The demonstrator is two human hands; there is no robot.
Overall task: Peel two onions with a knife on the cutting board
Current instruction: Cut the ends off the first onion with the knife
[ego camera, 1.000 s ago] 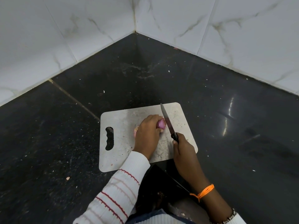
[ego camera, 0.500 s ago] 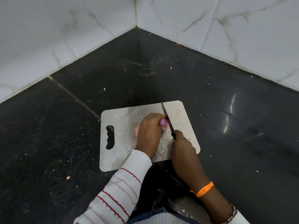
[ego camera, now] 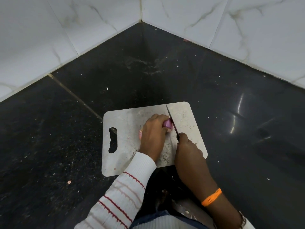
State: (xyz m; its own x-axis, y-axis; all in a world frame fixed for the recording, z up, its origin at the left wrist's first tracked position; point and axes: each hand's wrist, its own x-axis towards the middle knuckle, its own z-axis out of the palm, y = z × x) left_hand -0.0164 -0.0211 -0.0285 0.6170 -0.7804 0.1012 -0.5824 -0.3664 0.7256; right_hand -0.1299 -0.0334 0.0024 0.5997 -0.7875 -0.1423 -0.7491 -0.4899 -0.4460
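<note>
A pale cutting board (ego camera: pixel 125 123) with a handle slot on its left lies on the dark floor. My left hand (ego camera: pixel 153 131) covers and holds a purple onion (ego camera: pixel 168 123) on the board; only the onion's right end shows. A pinkish bit, perhaps the second onion (ego camera: pixel 140 133), peeks out at the left of that hand. My right hand (ego camera: pixel 188 151) grips the dark handle of a knife (ego camera: pixel 171 122). The blade points away from me and rests against the onion's right end.
Dark polished floor tiles (ego camera: pixel 66 138) surround the board, with small specks and a peel scrap (ego camera: pixel 69 182) at the left. White marble-look walls (ego camera: pixel 82 22) meet in a corner behind. My lap and clothing lie just below the board.
The blade has shifted left, from just beside the onion to its right end. Both hands keep their grips.
</note>
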